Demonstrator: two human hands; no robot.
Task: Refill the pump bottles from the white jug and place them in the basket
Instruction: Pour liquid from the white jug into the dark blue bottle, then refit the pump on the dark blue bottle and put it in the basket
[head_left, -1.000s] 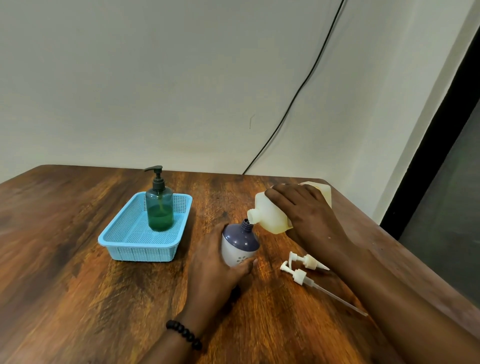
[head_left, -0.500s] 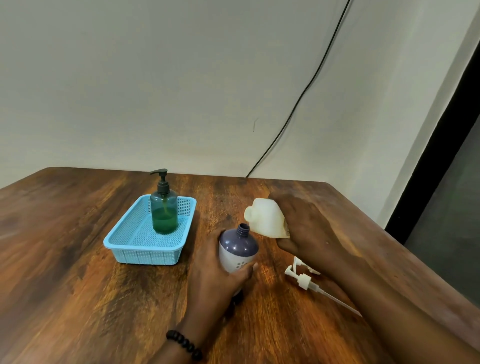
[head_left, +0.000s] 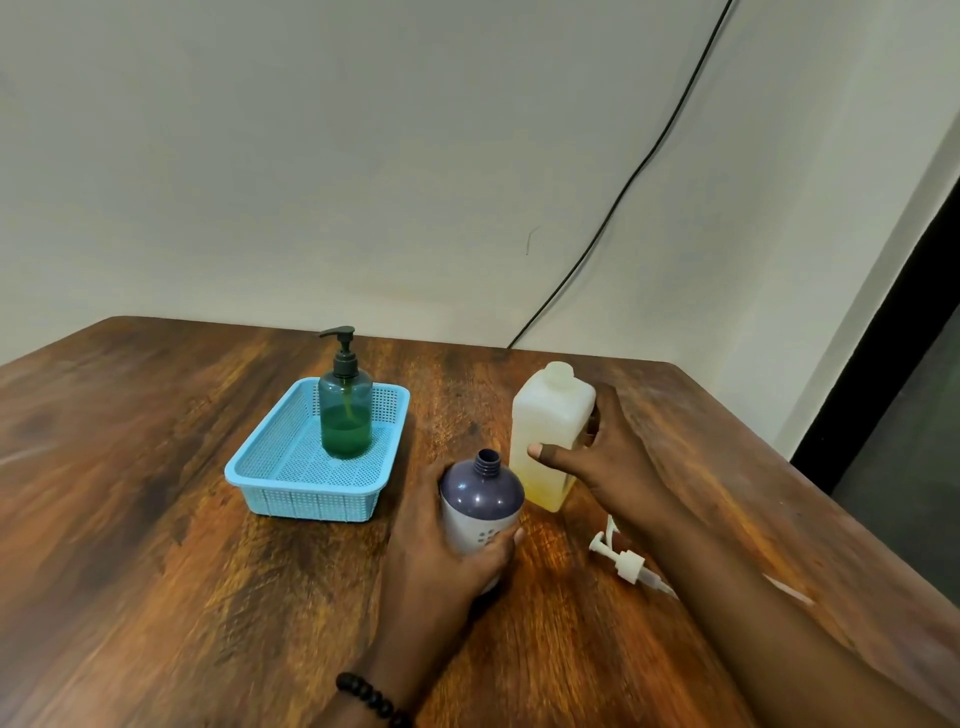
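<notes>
A wooden tabletop is filling the view below a plain pale wall, with a black cable running down the wall. A blue basket is sitting left of centre, holding a green pump bottle that is standing upright with its pump on. Just right of centre, a white jug is standing upright and uncapped, with the right hand wrapping its grip around the jug's body. Just in front, the left hand is gripping a purple-topped bottle, open at the neck. A white pump is lying loose on the tabletop nearby. The next step is probably refitting that pump: the left hand should be keeping the bottle steady and upright while the tube is being guided straight into the neck.
</notes>
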